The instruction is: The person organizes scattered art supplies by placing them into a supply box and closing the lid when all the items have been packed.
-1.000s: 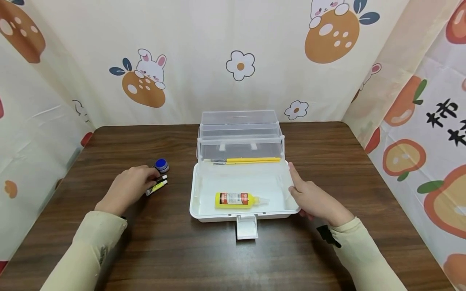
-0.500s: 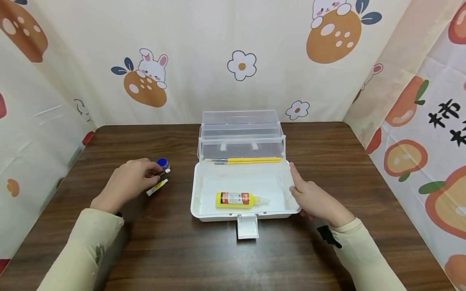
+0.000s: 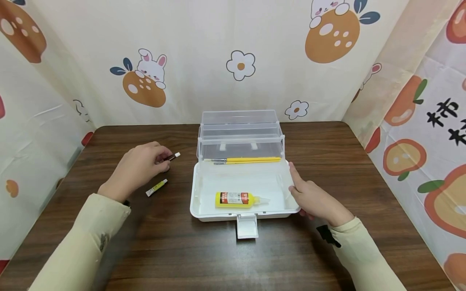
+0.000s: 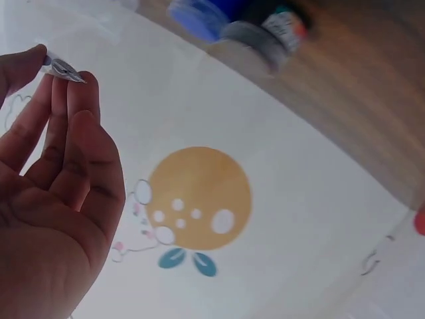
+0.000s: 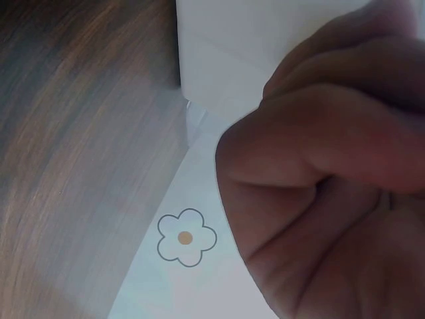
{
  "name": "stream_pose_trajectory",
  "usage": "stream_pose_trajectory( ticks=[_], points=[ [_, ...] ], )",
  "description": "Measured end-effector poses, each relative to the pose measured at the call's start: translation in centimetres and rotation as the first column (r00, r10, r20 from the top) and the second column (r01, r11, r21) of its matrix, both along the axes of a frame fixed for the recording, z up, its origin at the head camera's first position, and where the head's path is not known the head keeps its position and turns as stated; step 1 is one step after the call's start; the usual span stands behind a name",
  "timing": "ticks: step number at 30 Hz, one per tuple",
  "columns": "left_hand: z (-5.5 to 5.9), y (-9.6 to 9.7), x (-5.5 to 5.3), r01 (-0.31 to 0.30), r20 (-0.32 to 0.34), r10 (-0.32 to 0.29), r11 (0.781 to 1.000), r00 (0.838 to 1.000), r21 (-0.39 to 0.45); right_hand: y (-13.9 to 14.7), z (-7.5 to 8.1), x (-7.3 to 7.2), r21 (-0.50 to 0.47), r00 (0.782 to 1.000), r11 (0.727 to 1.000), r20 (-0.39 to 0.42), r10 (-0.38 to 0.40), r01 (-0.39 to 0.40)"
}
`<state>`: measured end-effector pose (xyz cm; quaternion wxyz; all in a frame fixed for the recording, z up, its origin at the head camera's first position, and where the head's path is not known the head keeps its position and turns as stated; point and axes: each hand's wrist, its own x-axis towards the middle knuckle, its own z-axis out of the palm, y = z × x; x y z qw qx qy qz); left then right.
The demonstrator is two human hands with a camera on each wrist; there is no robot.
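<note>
In the head view, my left hand (image 3: 140,169) pinches a small dark paint tube (image 3: 172,157) with a white cap, raised off the table. Its silvery crimped end (image 4: 65,68) shows between thumb and fingers in the left wrist view. Below that hand lies a yellow paint tube (image 3: 157,187). My right hand (image 3: 316,200) grips the right rim of an open white plastic box (image 3: 212,218), the thumb over the edge and some fingers curled outside. Inside the box are a yellow glue-like bottle (image 3: 234,199) with a clear nozzle and, farther back, yellow-handled paintbrushes (image 3: 251,160).
The clear lid and trays (image 3: 240,129) stand raised behind the box. A blue jar (image 4: 206,16) and a black jar (image 4: 265,36) appear blurred in the left wrist view, mostly hidden by my hand in the head view. Patterned curtains (image 3: 204,60) border the brown table (image 3: 182,250).
My left hand has picked up the dark paint tube from beside the yellow one and moved it up and right, now covering the jars. The right hand and box stay put.
</note>
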<state>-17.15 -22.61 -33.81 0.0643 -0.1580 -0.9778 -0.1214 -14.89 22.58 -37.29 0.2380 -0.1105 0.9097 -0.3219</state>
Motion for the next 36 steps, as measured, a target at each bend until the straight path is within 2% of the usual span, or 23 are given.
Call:
stream_pose_trajectory(
  ticks=[12,20,26,31,36],
  points=[
    [2.8,3.6,-2.5,0.02,-0.053,-0.021,1.0,0.998,-0.01,0.0,0.1,0.0,0.008,1.0,1.0,-0.003,-0.008,0.008],
    [4.6,6.8,-3.9,0.072,-0.077,-0.073,0.997,0.994,-0.011,0.0,0.1,0.0,0.017,1.0,1.0,-0.009,-0.001,0.001],
    [5.0,8.9,-5.6,0.114,-0.072,-0.114,0.993,0.991,0.0,0.1,-0.2,-0.1,0.017,1.0,1.0,-0.015,-0.005,0.005],
    [4.9,10.6,-6.9,0.144,-0.044,-0.145,0.989,0.988,-0.035,0.1,-0.4,-0.2,0.009,1.0,1.0,-0.015,-0.002,0.002],
    [5.1,12.2,-7.9,0.182,-0.017,-0.183,0.982,0.983,-0.059,0.2,-0.4,-0.2,0.002,1.0,1.0,-0.011,-0.008,0.008]
  ],
)
